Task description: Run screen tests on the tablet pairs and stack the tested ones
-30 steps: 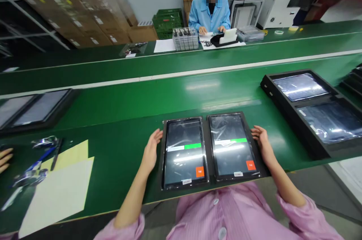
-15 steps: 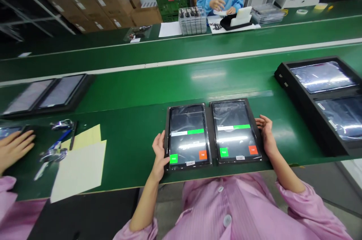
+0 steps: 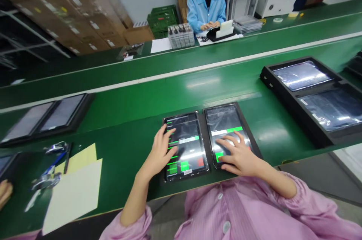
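Observation:
Two tablets in clear film lie side by side in a black tray near the bench's front edge. Over the left part of the left tablet (image 3: 190, 127) is my left hand (image 3: 160, 151), its fingers spread and holding nothing. That screen shows green text lines, a green box and a red box. My right hand (image 3: 237, 155) hovers over or touches the lower screen of the right tablet (image 3: 222, 115), fingers apart, partly hiding its green and red boxes. Whether the fingertips touch the glass is hard to tell.
Another black tray (image 3: 313, 119) with two tablets stands at the right, a further tray pair (image 3: 63, 112) at the left. Yellow sheets (image 3: 75, 191) and metal tools (image 3: 46, 181) lie front left. A co-worker's hand (image 3: 5, 191) shows at the left edge. A person in blue (image 3: 206, 6) sits opposite.
Both my hands have moved from the tray's sides onto the tablet screens. The left screen's display has changed to include green text lines. The view has shifted, and the co-worker's hand at left has drawn back.

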`<move>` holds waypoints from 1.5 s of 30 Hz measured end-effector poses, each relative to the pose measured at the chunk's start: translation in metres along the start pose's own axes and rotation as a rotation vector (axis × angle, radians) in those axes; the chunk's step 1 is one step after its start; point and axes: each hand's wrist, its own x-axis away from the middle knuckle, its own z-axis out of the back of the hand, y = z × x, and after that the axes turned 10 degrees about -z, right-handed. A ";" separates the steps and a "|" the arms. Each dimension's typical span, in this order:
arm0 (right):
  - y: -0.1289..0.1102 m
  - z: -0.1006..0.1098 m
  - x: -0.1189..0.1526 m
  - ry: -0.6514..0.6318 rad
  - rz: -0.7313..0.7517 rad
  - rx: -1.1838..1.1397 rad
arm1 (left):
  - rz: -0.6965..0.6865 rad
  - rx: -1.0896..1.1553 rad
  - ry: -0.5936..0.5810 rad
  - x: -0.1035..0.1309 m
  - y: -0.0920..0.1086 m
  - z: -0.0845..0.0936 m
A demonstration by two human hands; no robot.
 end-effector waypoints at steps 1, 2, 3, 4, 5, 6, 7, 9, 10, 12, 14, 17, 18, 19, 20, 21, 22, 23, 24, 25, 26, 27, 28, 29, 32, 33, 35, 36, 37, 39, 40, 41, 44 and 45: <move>0.000 0.002 -0.005 -0.019 0.038 0.006 | -0.074 -0.108 -0.076 -0.016 0.011 0.004; 0.003 0.006 -0.012 -0.024 0.063 0.003 | -0.146 -0.197 -0.151 -0.033 0.022 0.006; 0.008 0.010 -0.018 -0.006 0.070 -0.011 | -0.208 -0.267 -0.218 -0.051 0.033 0.006; 0.017 0.015 -0.026 0.036 0.049 -0.038 | -0.257 -0.324 -0.271 -0.069 0.042 0.003; 0.028 0.020 -0.033 0.103 -0.004 -0.072 | -0.289 -0.374 -0.307 -0.086 0.049 -0.001; 0.042 0.024 -0.039 0.192 -0.088 -0.111 | -0.307 -0.420 -0.334 -0.101 0.054 -0.006; 0.057 0.026 -0.045 0.296 -0.191 -0.156 | -0.315 -0.461 -0.360 -0.115 0.058 -0.011; 0.088 0.023 -0.053 0.503 -0.422 -0.262 | -0.308 -0.525 -0.411 -0.135 0.061 -0.020; 0.102 0.018 -0.056 0.583 -0.510 -0.323 | -0.302 -0.545 -0.429 -0.141 0.061 -0.023; 0.123 0.006 -0.057 0.651 -0.596 -0.426 | -0.308 -0.553 -0.438 -0.146 0.057 -0.025; 0.134 -0.006 -0.056 0.654 -0.615 -0.498 | -0.339 -0.513 -0.416 -0.146 0.051 -0.025; 0.137 -0.014 -0.055 0.643 -0.623 -0.553 | -0.371 -0.436 -0.390 -0.144 0.043 -0.025; 0.137 -0.014 -0.055 0.634 -0.624 -0.551 | -0.369 -0.425 -0.383 -0.144 0.042 -0.026; 0.136 -0.014 -0.055 0.622 -0.622 -0.547 | -0.364 -0.423 -0.376 -0.144 0.042 -0.027; 0.136 -0.013 -0.055 0.611 -0.620 -0.545 | -0.358 -0.429 -0.372 -0.144 0.043 -0.028; 0.135 -0.013 -0.055 0.602 -0.621 -0.543 | -0.352 -0.438 -0.374 -0.145 0.044 -0.029; 0.135 -0.012 -0.055 0.596 -0.625 -0.543 | -0.346 -0.450 -0.384 -0.146 0.045 -0.029; 0.136 -0.012 -0.055 0.593 -0.630 -0.545 | -0.340 -0.460 -0.401 -0.147 0.046 -0.029; 0.136 -0.012 -0.055 0.591 -0.634 -0.546 | -0.334 -0.465 -0.419 -0.148 0.047 -0.028; 0.136 -0.012 -0.055 0.591 -0.638 -0.545 | -0.329 -0.461 -0.435 -0.149 0.048 -0.027; 0.136 -0.012 -0.054 0.591 -0.641 -0.543 | -0.323 -0.450 -0.445 -0.149 0.048 -0.026; 0.137 -0.012 -0.054 0.589 -0.643 -0.540 | -0.318 -0.434 -0.452 -0.150 0.048 -0.024; 0.136 -0.012 -0.054 0.585 -0.644 -0.537 | -0.311 -0.419 -0.457 -0.150 0.047 -0.023; 0.136 -0.011 -0.054 0.578 -0.645 -0.533 | -0.303 -0.410 -0.464 -0.151 0.047 -0.023; 0.136 -0.010 -0.053 0.554 -0.641 -0.526 | -0.276 -0.425 -0.480 -0.151 0.049 -0.023; 0.136 -0.009 -0.053 0.551 -0.641 -0.524 | -0.271 -0.435 -0.475 -0.150 0.051 -0.023; 0.137 -0.009 -0.052 0.551 -0.643 -0.518 | -0.282 -0.437 -0.459 -0.144 0.058 -0.023; 0.137 -0.009 -0.052 0.552 -0.646 -0.513 | -0.312 -0.421 -0.464 -0.139 0.064 -0.022; 0.137 -0.009 -0.052 0.553 -0.650 -0.508 | -0.361 -0.393 -0.487 -0.134 0.070 -0.022; 0.137 -0.010 -0.053 0.555 -0.655 -0.502 | -0.492 -0.314 -0.593 -0.121 0.086 -0.024; 0.137 -0.010 -0.053 0.555 -0.657 -0.502 | -0.559 -0.271 -0.663 -0.114 0.093 -0.026; 0.137 -0.010 -0.053 0.557 -0.658 -0.502 | -0.616 -0.235 -0.725 -0.108 0.100 -0.029; 0.136 -0.010 -0.053 0.559 -0.658 -0.507 | -0.719 -0.174 -0.781 -0.099 0.114 -0.038; 0.136 -0.009 -0.053 0.559 -0.658 -0.508 | -0.739 -0.166 -0.771 -0.099 0.116 -0.039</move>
